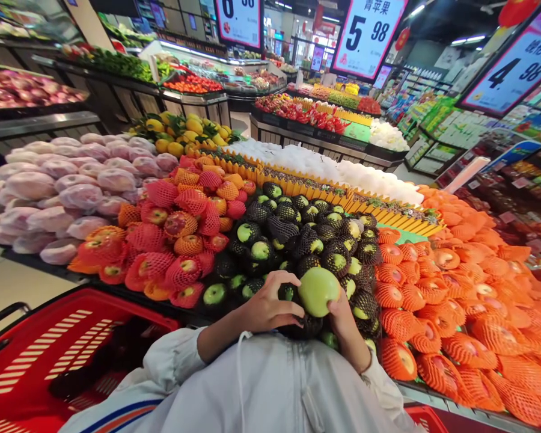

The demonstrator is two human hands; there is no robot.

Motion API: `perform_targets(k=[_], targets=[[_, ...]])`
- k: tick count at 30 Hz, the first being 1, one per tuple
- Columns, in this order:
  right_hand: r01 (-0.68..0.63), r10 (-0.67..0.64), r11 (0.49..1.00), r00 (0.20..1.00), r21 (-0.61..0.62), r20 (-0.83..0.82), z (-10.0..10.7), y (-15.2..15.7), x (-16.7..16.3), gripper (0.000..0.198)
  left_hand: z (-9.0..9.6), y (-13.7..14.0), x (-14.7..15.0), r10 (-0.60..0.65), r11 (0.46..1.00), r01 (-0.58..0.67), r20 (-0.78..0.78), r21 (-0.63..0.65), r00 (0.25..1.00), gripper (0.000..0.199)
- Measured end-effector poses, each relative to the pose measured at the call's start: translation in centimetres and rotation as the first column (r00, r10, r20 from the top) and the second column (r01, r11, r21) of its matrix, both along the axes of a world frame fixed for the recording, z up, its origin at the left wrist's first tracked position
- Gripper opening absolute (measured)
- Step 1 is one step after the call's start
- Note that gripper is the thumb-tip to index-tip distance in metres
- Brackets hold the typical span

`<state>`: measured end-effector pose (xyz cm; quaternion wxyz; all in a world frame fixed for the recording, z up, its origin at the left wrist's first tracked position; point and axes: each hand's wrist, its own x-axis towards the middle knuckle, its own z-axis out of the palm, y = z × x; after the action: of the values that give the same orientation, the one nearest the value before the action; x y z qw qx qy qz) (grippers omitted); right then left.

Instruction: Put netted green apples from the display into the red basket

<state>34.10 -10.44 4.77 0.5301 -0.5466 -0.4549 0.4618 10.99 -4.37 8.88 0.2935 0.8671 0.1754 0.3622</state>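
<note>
A red shopping basket (pixel 40 355) is sitting at lower left. Red-netted apples (pixel 171 240) are lying piled beside pale wrapped fruit (pixel 67 186), with yellow fruit (pixel 187 132) heaped behind them. Orange-netted fruit (pixel 460 307) is filling the right side of the display. Price signs reading 5.98 (pixel 367 33) and 4.98 (pixel 516 69) are hanging overhead.

Head view: worn on head, faces forward and down, close over fruit display (pixel 297 240).
Shared views: single view only.

Bright overhead store lighting, sharp centre, strong wide-angle bending at edges.
</note>
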Motion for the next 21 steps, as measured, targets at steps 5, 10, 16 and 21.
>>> perform_targets(k=[5, 10, 16, 21], targets=[[-0.192, 0.183, 0.979, 0.975, 0.061, 0.124, 3.4, 0.0, -1.1, 0.083, 1.4, 0.0, 0.2, 0.083, 0.975, -0.029, 0.238, -0.222, 0.968, 0.031], [-0.342, 0.322, 0.936, 0.928, 0.084, 0.187, 5.2, 0.2, -2.1, 0.067, 1.8, 0.4, 1.1, 0.166, 0.913, -0.076, 0.195, -0.4, 0.967, 0.029], [-0.145, 0.122, 0.985, 0.97, 0.096, 0.211, 4.7, 0.3, -2.1, 0.075, 1.0, 0.3, 1.6, 0.075, 0.792, 0.001, 0.099, -0.611, 0.992, 0.044], [-0.088, 0.056, 0.991, 0.958, 0.104, 0.28, 4.1, 0.7, -2.4, 0.06, -0.8, 0.4, 2.0, 0.121, 0.698, -0.012, 0.101, -0.716, 0.988, 0.048]])
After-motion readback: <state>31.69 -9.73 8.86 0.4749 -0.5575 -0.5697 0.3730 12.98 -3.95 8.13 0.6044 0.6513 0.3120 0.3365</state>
